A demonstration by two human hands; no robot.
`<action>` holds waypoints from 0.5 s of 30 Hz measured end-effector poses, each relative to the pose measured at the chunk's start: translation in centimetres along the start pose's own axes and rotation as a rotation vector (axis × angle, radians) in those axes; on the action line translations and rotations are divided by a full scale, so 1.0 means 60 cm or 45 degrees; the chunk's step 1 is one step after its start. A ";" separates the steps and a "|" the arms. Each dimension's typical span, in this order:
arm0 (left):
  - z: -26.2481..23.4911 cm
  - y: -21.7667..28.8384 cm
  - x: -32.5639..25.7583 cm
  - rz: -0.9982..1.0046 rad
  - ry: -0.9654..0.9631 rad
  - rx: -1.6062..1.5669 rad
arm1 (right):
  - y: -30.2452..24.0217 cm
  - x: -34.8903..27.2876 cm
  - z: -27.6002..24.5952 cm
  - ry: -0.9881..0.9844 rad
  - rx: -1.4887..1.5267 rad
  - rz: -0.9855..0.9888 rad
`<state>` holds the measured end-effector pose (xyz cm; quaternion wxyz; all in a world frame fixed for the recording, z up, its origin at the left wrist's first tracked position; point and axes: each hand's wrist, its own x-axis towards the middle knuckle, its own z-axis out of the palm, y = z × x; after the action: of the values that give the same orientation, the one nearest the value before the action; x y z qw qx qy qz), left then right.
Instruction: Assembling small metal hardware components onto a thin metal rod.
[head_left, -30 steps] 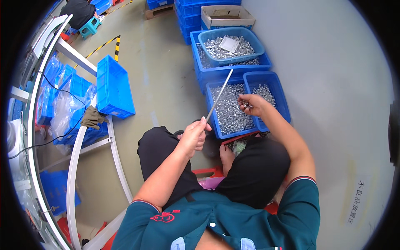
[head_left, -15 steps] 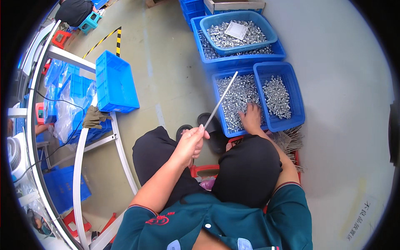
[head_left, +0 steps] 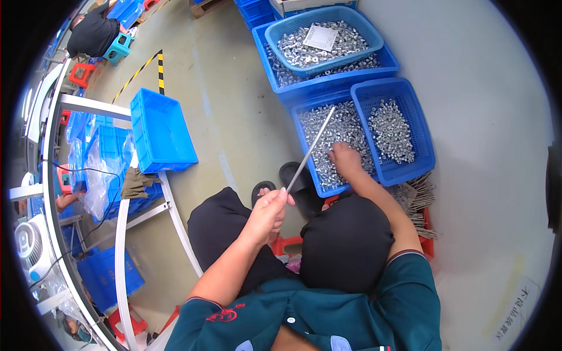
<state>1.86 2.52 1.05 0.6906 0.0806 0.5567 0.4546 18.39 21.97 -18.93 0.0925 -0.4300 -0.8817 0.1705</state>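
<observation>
I see the left hand [head_left: 268,215] curled round a rod [head_left: 310,151]; right hand [head_left: 346,159] touches parts [head_left: 346,127] toward the bin's [head_left: 335,191] near edge, finger pinch unclear

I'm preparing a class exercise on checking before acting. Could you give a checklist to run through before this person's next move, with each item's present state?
1. Left grip closed around the metal rod: ok.
2. Rod's visible length bare of loose metal pieces: ok.
3. Right grip at the pieces in the nearest blue bin: ok.
4. A piece held in the right grip: cannot tell; the view doesn't show it.
5. Blue mesh basket stocked with pieces: ok.
6. Thin rods on the person's right neatly aligned: not ok; their ends splay.
</observation>
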 end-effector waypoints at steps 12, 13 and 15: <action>-0.002 -0.002 -0.003 -0.018 0.001 -0.015 | 0.023 0.039 -0.016 -0.501 3.012 1.308; -0.002 -0.002 -0.003 -0.014 0.000 -0.020 | 0.026 0.037 -0.016 -0.493 3.015 1.304; -0.002 -0.002 -0.004 -0.018 -0.008 -0.016 | 0.026 0.032 -0.020 -0.474 3.260 1.172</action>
<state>1.83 2.25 1.09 0.6960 0.0738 0.5523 0.4529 18.73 24.67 -18.40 0.2381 -0.2672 0.1115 0.9271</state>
